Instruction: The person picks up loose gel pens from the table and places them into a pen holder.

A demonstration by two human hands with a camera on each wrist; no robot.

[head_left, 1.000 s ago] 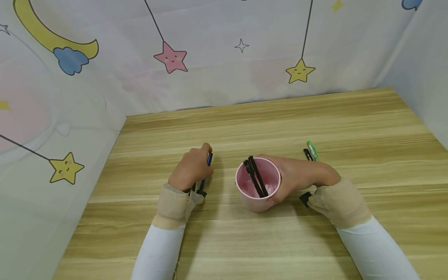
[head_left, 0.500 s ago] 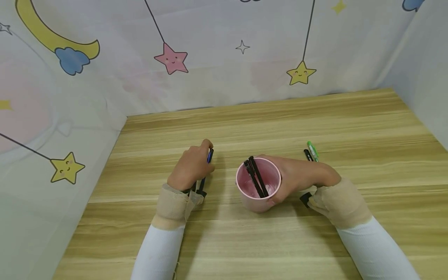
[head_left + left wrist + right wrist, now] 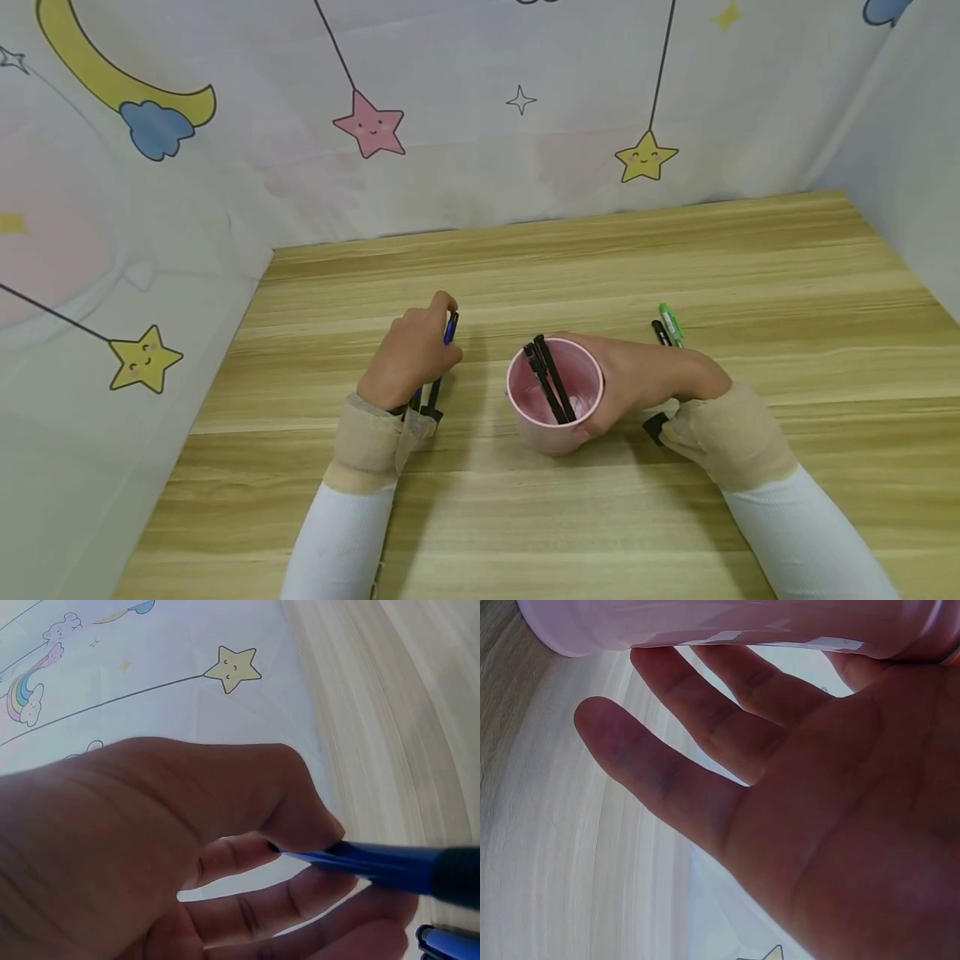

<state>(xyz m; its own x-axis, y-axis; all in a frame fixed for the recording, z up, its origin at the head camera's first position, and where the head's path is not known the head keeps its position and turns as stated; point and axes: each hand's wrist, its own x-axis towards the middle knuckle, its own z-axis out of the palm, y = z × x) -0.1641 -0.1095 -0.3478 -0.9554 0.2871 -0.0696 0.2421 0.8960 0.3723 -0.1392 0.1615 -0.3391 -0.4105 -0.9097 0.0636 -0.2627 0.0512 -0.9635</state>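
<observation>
Wood-grain tabletop (image 3: 487, 525); right grip (image 3: 648, 371) clamped round the pink cup (image 3: 543, 437), presumably keeping it steady with two black pens (image 3: 555, 379) leaning inside; left grip (image 3: 411, 350) pinching a blue pen (image 3: 397, 866), left of the cup, probably for control.

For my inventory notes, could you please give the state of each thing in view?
Blue pen: pinched by the left hand
Second blue pen: only partly in view, position unclear
Pink cup: upright, gripped by the right hand
Two black pens: leaning inside the cup
Green-and-white pen: lying on the table
Third black pen: lying beside it, partly hidden
</observation>
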